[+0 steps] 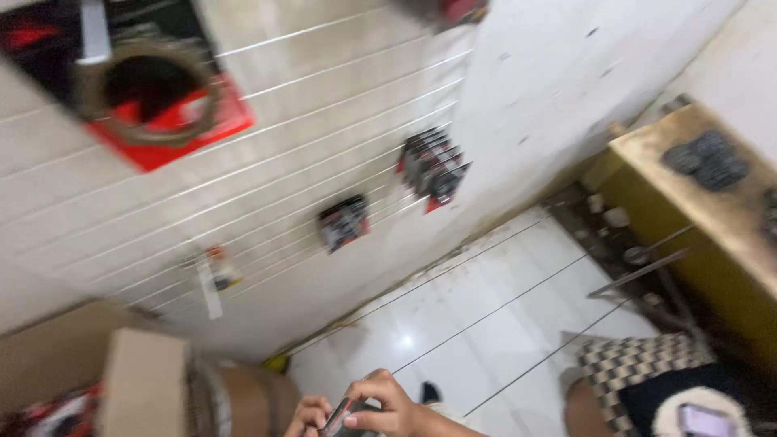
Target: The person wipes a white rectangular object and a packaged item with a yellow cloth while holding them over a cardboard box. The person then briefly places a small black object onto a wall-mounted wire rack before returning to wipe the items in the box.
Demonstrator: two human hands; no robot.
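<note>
At the bottom edge of the head view, both my hands meet over a small dark flat object with a reddish edge. My right hand curls over it from the right, fingers bent around its top. My left hand grips its left end and is partly cut off by the frame. Blur hides what the object is.
A slatted white wall panel carries hanging packs: a red-black pack with a ring, dark packs, and a small one. Cardboard boxes stand at left. A yellow bench holds dark discs. Another person in checked shorts holds a phone.
</note>
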